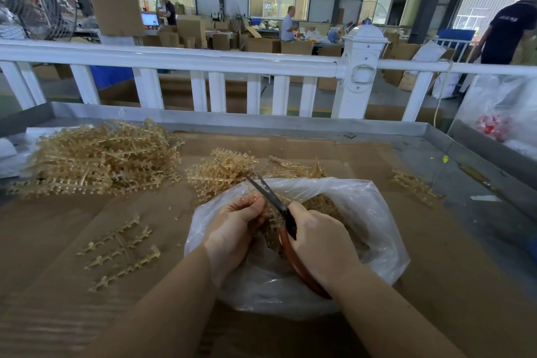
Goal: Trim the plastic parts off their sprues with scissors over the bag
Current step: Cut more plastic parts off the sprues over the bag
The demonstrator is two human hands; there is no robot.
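Big pile [98,154] of sprues sat upper left, within reach. Bag [374,212] lay open at lower centre, catching offcuts. My left hand [232,229] pinched a sprue over it; my right hand [319,241] gripped the scissors [270,192], blades slightly parted.

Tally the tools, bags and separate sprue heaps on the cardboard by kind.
Scissors: 1
Clear plastic bag under the hands: 1
Large sprue heap: 1
Smaller sprue heap: 1
Total: 4
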